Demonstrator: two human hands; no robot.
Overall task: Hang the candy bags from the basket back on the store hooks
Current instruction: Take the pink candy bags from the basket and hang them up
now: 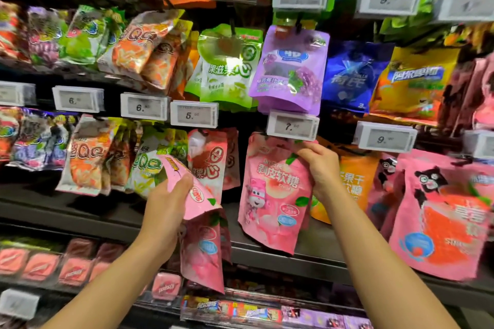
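A pink peach candy bag (272, 195) hangs under the price tag marked 7 (292, 125). My right hand (319, 168) pinches its upper right corner, just below that tag. My left hand (165, 205) grips a bunch of the same pink candy bags (203, 235), folded over near the top and hanging down in front of the lower shelf. The hook behind the tag is hidden by the tag and the bag. The basket is out of view.
Hooks around hold many other bags: a purple grape bag (290, 69) and a green bag (228, 67) above, orange bags (88, 157) at left, pink cat-print bags (443, 211) at right. Small pink boxes (40, 264) line the shelf below.
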